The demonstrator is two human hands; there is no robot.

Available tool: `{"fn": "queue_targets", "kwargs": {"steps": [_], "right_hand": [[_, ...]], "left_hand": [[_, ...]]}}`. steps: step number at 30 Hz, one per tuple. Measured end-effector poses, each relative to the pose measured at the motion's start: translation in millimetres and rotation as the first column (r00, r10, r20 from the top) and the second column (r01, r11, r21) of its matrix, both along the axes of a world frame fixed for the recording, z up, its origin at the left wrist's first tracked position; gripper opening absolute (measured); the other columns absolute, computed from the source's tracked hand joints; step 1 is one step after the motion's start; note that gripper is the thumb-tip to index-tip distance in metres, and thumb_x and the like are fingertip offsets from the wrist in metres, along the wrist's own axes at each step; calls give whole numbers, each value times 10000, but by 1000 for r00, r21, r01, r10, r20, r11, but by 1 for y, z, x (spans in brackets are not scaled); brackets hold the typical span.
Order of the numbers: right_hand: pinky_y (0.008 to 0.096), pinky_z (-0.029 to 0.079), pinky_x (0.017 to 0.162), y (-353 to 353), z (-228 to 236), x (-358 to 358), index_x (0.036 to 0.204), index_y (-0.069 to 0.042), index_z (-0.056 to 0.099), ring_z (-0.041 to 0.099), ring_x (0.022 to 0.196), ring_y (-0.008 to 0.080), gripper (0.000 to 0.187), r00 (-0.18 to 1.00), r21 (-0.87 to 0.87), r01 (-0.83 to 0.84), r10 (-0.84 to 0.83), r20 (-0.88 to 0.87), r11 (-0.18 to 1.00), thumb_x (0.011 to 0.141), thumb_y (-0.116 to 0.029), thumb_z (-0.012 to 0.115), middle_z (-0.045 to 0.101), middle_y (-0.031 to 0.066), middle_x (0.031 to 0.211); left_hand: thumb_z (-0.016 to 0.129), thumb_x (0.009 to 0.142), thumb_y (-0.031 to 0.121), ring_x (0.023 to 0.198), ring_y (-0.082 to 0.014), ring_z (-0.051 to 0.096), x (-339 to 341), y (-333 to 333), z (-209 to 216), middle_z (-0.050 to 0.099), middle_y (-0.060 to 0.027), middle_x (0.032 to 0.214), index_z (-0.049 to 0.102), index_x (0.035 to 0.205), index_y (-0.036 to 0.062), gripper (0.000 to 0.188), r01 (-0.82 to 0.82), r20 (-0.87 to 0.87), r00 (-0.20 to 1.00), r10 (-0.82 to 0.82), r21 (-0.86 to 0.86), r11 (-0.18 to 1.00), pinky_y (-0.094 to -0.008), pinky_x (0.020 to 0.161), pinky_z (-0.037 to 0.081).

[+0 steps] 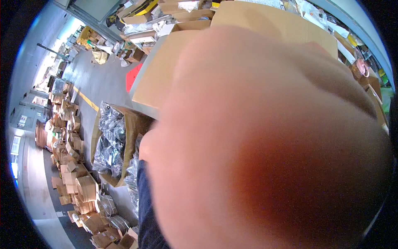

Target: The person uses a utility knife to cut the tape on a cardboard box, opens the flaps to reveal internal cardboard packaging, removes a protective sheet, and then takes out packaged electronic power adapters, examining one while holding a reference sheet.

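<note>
A hand, seemingly my right hand [215, 124], is very close in front of the view and covers its middle and right. It is blurred, with a dark shadow on its lower part, and its fingers cannot be made out. At its left edge a small bit of skin, seemingly part of my left hand [146, 146], shows above a dark blue sleeve [148, 211]; the rest is hidden. Behind the large hand lies a flat brown cardboard surface [155, 74] on a grey-edged table [145, 108]. Whether either hand holds anything is hidden.
An open carton [132, 137] with clear plastic bags [111, 141] stands left of the table. Cardboard boxes [86, 189] are piled along the far left. More boxes and wrapped goods [192, 15] crowd the table's back. A yellow line [86, 98] marks the grey floor.
</note>
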State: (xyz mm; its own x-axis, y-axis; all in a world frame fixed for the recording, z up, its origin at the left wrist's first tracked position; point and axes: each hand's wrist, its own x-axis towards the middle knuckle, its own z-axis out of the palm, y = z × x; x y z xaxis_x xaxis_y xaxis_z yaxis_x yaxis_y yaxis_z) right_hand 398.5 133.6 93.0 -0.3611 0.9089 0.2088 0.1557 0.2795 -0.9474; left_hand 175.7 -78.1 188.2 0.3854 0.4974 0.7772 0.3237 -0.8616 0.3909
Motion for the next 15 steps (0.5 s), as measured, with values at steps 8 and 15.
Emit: {"fn": "queue_targets", "kwargs": {"steps": [8,15], "right_hand": [[180,398,560,19,-20,-5,1117,-71,682,547,593,38,261,989,-81,141,-144,-30,987,1035,-303,593,648,-4,840],[191,403,521,40,-19,14,1168,-63,666,541,576,47,274,996,74,59,-63,59,996,1038,-287,577,669,11,829]], "left_hand": [[691,831,270,649,-351,680,23,25,14,632,-165,618,726,682,40,276,-157,-236,960,153,2,988,-419,610,544],[762,826,450,1043,-377,655,33,133,-109,676,-235,1035,643,1109,-2,547,-410,-690,710,137,-247,878,-509,885,527]]}}
